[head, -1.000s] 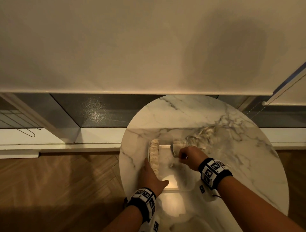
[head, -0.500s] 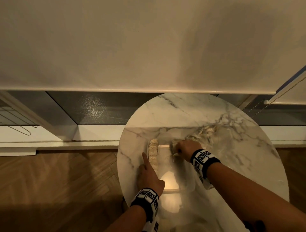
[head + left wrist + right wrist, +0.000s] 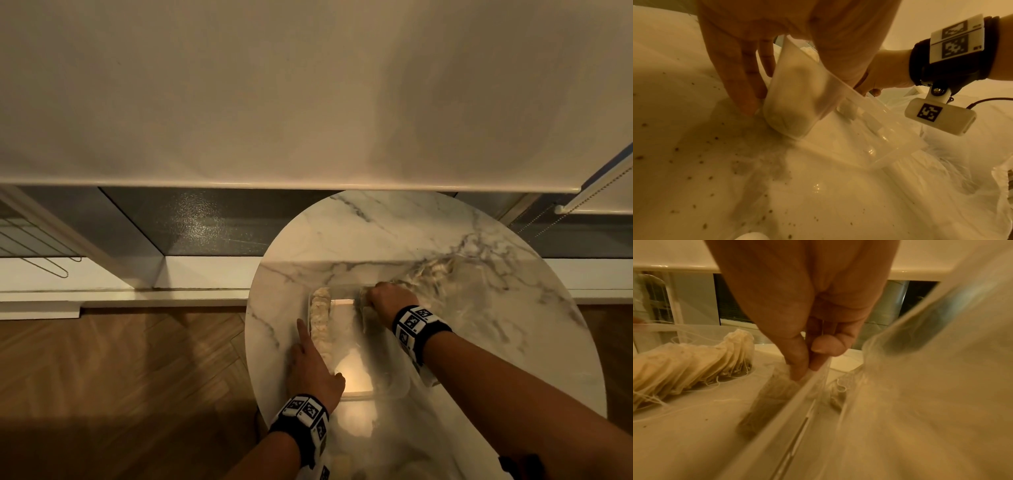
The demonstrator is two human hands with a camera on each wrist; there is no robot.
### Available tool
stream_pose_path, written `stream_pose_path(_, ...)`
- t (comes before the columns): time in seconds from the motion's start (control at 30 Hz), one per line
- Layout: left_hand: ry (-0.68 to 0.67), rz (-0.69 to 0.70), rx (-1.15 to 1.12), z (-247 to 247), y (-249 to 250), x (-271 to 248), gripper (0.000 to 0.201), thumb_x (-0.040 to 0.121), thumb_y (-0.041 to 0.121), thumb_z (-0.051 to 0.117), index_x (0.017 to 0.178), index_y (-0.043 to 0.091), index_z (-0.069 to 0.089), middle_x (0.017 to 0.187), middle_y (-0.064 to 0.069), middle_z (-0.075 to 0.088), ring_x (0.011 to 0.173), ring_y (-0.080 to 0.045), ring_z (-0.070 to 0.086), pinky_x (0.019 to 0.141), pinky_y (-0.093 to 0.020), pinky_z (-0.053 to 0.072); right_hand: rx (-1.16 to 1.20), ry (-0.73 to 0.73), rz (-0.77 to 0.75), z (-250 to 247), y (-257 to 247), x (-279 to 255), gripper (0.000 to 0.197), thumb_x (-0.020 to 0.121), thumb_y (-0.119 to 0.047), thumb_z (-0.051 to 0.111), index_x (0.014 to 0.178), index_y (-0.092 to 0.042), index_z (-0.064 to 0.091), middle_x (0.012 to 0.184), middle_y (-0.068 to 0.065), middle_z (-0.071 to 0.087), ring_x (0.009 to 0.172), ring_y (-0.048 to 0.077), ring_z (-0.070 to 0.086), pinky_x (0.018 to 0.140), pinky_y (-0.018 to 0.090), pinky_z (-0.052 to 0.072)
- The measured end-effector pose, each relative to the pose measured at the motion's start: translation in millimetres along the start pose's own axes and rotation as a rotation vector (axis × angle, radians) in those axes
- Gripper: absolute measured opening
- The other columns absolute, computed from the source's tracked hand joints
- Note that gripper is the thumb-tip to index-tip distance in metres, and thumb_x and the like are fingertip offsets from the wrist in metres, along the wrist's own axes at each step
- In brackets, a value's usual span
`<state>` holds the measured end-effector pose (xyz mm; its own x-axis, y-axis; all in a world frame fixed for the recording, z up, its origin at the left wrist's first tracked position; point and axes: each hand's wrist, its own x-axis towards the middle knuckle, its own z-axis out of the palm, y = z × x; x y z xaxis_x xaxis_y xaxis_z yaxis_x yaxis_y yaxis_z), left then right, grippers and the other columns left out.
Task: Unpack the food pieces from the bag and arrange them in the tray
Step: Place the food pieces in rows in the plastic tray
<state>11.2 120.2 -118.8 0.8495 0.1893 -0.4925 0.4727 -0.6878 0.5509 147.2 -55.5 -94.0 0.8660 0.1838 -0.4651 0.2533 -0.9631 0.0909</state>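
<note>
A clear plastic tray (image 3: 356,395) lies on the round marble table. Pale sachet-like food pieces (image 3: 321,318) stand in a row along its left wall, also visible in the right wrist view (image 3: 694,363). My left hand (image 3: 313,370) holds the tray's near left corner (image 3: 797,105): its fingers (image 3: 744,91) are outside the wall, its thumb is over the rim, and its index finger points along the side. My right hand (image 3: 387,298) pinches one food piece (image 3: 772,399) between thumb and forefinger at the tray's far right wall. The clear bag (image 3: 435,274) with more pieces lies just right of it.
The table (image 3: 376,233) stands against a low window sill under a drawn blind. Wooden floor (image 3: 120,377) lies to the left, beyond the table's edge. Crumpled clear plastic (image 3: 962,178) lies by the tray's right side. Dark crumbs dot the tabletop near my left hand.
My right hand has moved away from me with the piece, from mid-tray to the tray's far right corner. My left hand has stayed on the tray, its index finger now stretched out.
</note>
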Motion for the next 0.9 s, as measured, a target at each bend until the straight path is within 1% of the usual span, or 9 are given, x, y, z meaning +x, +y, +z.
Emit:
stream_pose_path(0.13,-0.023,-0.017,-0.027,-2,-3,0,0.139,0.069,0.037,0.083,0.148,0.039,-0.031,0.153,-0.005,0.031,0.134,-0.026,0.044,0.106,-0.041,0.045,0.008,0.017,0.005,0,1,-1,0.028,0.101,-0.025,0.043,0.117,-0.017,0.065,0.115,0.01,0.061,0.107,0.033,0.063,0.086,0.039,0.054)
stream_pose_path(0.27,-0.059,-0.029,-0.036,-3,-4,-1,0.143,0.065,0.036,0.086,0.148,0.04,-0.03,0.156,-0.006,0.029,0.137,-0.027,0.041,0.109,-0.043,0.041,0.064,0.074,0.018,3,4,-6,0.027,0.099,-0.015,0.045,0.121,-0.013,0.06,0.115,0.012,0.058,0.105,0.034,0.062,0.083,0.039,0.052)
stream_pose_path(0.37,-0.059,-0.02,-0.038,-2,-5,0,0.14,0.068,0.032,0.084,0.148,0.04,-0.03,0.155,-0.005,0.029,0.136,-0.026,0.042,0.108,-0.042,0.042,0.187,0.17,0.037,6,6,-16,0.029,0.095,-0.008,0.048,0.122,-0.011,0.057,0.114,0.012,0.056,0.102,0.033,0.06,0.081,0.037,0.051)
stream_pose_path(0.47,-0.058,-0.018,-0.033,-2,-6,0,0.137,0.072,0.03,0.083,0.147,0.039,-0.032,0.155,-0.006,0.03,0.136,-0.026,0.043,0.108,-0.042,0.043,0.325,0.28,0.105,11,0,-35,0.025,0.092,-0.01,0.054,0.116,-0.01,0.061,0.109,0.011,0.059,0.097,0.031,0.06,0.079,0.038,0.054)
stream_pose_path(0.57,-0.074,-0.032,-0.056,-2,-6,1,0.14,0.069,0.031,0.085,0.148,0.04,-0.031,0.157,-0.006,0.026,0.139,-0.027,0.039,0.11,-0.041,0.04,0.4,0.22,0.092,23,-16,-49,0.024,0.091,-0.018,0.051,0.109,-0.009,0.064,0.108,0.013,0.063,0.097,0.031,0.062,0.081,0.036,0.052)
stream_pose_path(0.63,-0.105,-0.038,-0.066,-3,-9,4,0.145,0.067,0.03,0.088,0.149,0.038,-0.031,0.16,-0.006,0.021,0.144,-0.026,0.033,0.113,-0.041,0.035,0.403,0.13,0.073,34,-27,-53,0.03,0.091,-0.021,0.049,0.114,-0.008,0.064,0.112,0.014,0.064,0.101,0.031,0.061,0.084,0.034,0.051)
stream_pose_path(0.7,-0.147,-0.044,-0.07,-6,-13,7,0.147,0.065,0.028,0.091,0.15,0.034,-0.03,0.162,-0.006,0.018,0.146,-0.026,0.028,0.115,-0.039,0.032,0.396,0.038,0.097,42,-35,-54,0.034,0.093,-0.024,0.049,0.12,-0.008,0.061,0.12,0.015,0.061,0.109,0.031,0.059,0.09,0.034,0.05)
stream_pose_path(0.8,-0.183,-0.071,-0.08,-11,-17,14,0.145,0.065,0.025,0.091,0.153,0.028,-0.024,0.158,-0.008,0.029,0.141,-0.026,0.038,0.11,-0.035,0.039,0.366,-0.029,0.132,47,-40,-52,0.038,0.093,-0.026,0.05,0.125,-0.007,0.056,0.127,0.015,0.056,0.116,0.032,0.054,0.096,0.037,0.05)
stream_pose_path(0.9,-0.192,-0.071,-0.088,-15,-18,16,0.141,0.067,0.023,0.09,0.155,0.025,-0.019,0.153,-0.008,0.036,0.136,-0.026,0.044,0.107,-0.034,0.041,0.384,-0.046,0.167,48,-40,-51,0.04,0.091,-0.024,0.05,0.127,-0.007,0.056,0.129,0.015,0.056,0.118,0.031,0.054,0.097,0.038,0.05)
